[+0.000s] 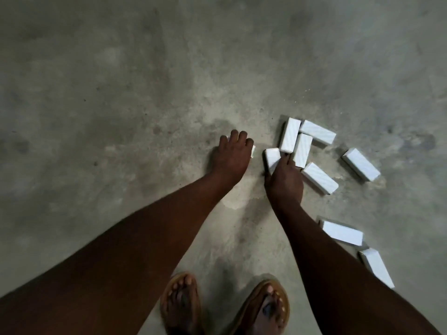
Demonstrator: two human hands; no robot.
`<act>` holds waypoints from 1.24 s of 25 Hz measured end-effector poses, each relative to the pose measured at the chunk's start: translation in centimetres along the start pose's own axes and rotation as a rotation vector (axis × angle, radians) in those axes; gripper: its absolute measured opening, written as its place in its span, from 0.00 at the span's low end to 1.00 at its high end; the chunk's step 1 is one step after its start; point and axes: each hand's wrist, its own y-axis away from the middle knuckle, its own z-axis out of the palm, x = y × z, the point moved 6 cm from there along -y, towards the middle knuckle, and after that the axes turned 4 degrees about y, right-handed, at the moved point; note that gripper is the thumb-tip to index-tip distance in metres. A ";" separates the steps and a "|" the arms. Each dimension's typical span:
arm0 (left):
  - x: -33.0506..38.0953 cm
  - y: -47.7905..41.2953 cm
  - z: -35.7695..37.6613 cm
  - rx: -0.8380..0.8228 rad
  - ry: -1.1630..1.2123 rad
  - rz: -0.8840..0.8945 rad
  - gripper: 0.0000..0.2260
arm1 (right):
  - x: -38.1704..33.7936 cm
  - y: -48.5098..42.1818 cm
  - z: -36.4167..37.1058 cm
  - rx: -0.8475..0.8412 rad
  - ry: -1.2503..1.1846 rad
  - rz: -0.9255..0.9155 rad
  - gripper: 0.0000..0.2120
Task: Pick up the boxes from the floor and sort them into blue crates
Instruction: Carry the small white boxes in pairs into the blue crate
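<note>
- Step in hand: pick-up from the concrete floor (121,93). Sorting has not begun, and no blue crate is in view.
- Right hand (284,180): fingers closed round a small white box (271,157) at the near-left edge of the box cluster (303,149), hard beside its neighbours.
- Left hand (232,153): just left of the cluster, fingers curled over a second box (253,151); only a white edge shows.
- Outstanding: one stray box (361,164) right of the cluster, and two more boxes (342,233) nearer me on that side.
- Next move, in my judgement: lift both straight up so the cluster is not dragged, then locate the crates.
</note>
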 end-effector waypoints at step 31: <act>39.4 62.7 -82.5 -0.849 1.256 0.580 0.09 | 13.5 85.8 -74.5 1.083 -1.533 0.881 0.13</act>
